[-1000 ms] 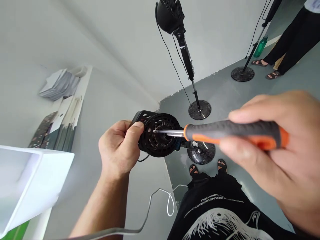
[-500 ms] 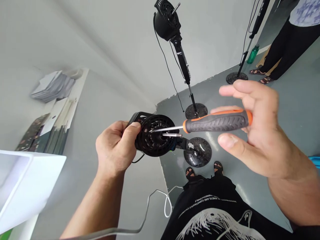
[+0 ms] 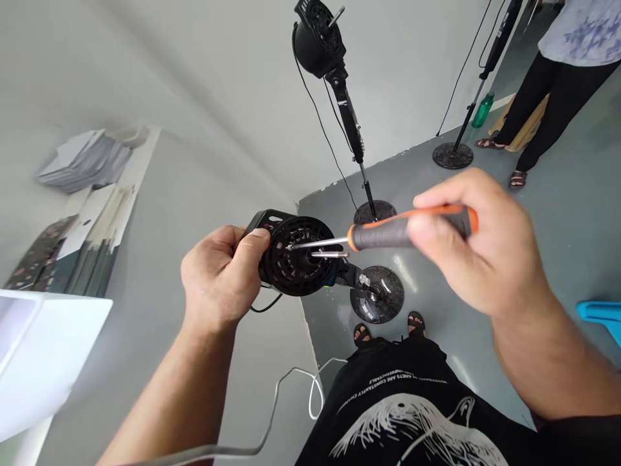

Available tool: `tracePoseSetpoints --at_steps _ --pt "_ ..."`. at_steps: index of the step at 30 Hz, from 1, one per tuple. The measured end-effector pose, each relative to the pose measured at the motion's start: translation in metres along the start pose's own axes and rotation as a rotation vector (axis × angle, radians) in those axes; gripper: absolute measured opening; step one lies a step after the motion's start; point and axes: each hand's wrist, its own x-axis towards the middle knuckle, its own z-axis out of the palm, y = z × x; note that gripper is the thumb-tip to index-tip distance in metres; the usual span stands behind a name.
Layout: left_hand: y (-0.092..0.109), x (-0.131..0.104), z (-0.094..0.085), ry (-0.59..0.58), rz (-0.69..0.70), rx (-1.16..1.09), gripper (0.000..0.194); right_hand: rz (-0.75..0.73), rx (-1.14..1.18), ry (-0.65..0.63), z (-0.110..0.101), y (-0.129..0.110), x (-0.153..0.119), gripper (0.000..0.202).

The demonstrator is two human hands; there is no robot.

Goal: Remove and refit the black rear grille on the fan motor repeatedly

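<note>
My left hand (image 3: 220, 275) is wrapped round the edge of a black fan motor housing (image 3: 303, 275), thumb on its slotted front. A metal shaft (image 3: 330, 254) sticks out of the housing's middle. In my right hand (image 3: 485, 252) is a screwdriver (image 3: 383, 234) with a grey and orange handle, thumb and fingers closed on it. The screwdriver's tip meets the housing front left of the shaft; the screw under it is too small to make out. Below the housing, its pole runs to a round dark base (image 3: 377, 296) by my feet.
Another fan stand with a bare motor (image 3: 320, 42) stands by the wall, and a third stand's base (image 3: 453, 155) is farther right. Near it are a green bottle (image 3: 482, 111) and a person (image 3: 557, 97). Papers (image 3: 87, 162) and a white box (image 3: 63, 349) are at left, a blue object (image 3: 601, 314) at right.
My right hand's fingers have gone from spread around the screwdriver handle to closed on it. The tip stays at the housing. The person at the back has shifted their legs.
</note>
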Motion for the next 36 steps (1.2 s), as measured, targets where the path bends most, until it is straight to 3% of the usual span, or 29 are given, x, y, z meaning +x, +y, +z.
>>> tracePoseSetpoints --at_steps 4,6,9,11,14,19,21,24,26,28,30,34,36 --pt "0.0 0.0 -0.001 -0.003 -0.013 0.011 0.034 0.064 0.096 -0.172 -0.005 0.007 0.002 0.038" --pt "0.0 -0.001 -0.001 -0.012 -0.007 0.013 0.035 0.054 0.185 -0.171 -0.004 0.007 0.0 0.048" --pt "0.001 -0.001 0.0 -0.017 0.002 0.02 0.036 0.086 0.11 -0.039 0.0 0.01 -0.002 0.022" --pt "0.002 -0.002 0.0 -0.013 -0.001 0.028 0.036 0.093 0.042 -0.041 0.001 0.013 -0.002 0.027" --pt "0.005 -0.002 0.001 -0.008 0.0 0.03 0.035 0.037 0.089 -0.151 -0.002 0.012 -0.002 0.04" --pt "0.009 -0.004 0.002 -0.019 0.01 0.012 0.035 0.054 0.071 -0.036 -0.006 0.004 -0.001 0.02" --pt "0.009 -0.004 0.002 -0.018 -0.002 0.013 0.035 0.09 0.06 -0.094 -0.009 0.002 0.0 0.025" --pt "0.01 -0.004 0.003 -0.022 -0.019 0.017 0.038 0.009 0.184 -0.245 -0.01 -0.002 -0.001 0.048" --pt "0.01 -0.005 0.003 -0.033 -0.02 0.013 0.039 -0.02 0.205 -0.173 -0.006 -0.003 -0.002 0.045" --pt "0.011 -0.006 0.003 -0.042 -0.019 0.011 0.039 0.036 0.097 0.001 -0.001 -0.001 -0.001 0.02" --pt "0.012 -0.007 0.002 -0.043 -0.025 0.014 0.04 0.099 0.006 0.058 -0.001 0.005 0.001 0.02" --pt "0.011 -0.007 0.001 -0.039 -0.041 0.018 0.041 0.052 0.097 -0.159 -0.009 0.009 0.002 0.033" --pt "0.01 -0.007 0.002 -0.035 -0.041 0.01 0.041 0.002 0.133 -0.173 -0.01 0.002 0.002 0.036"
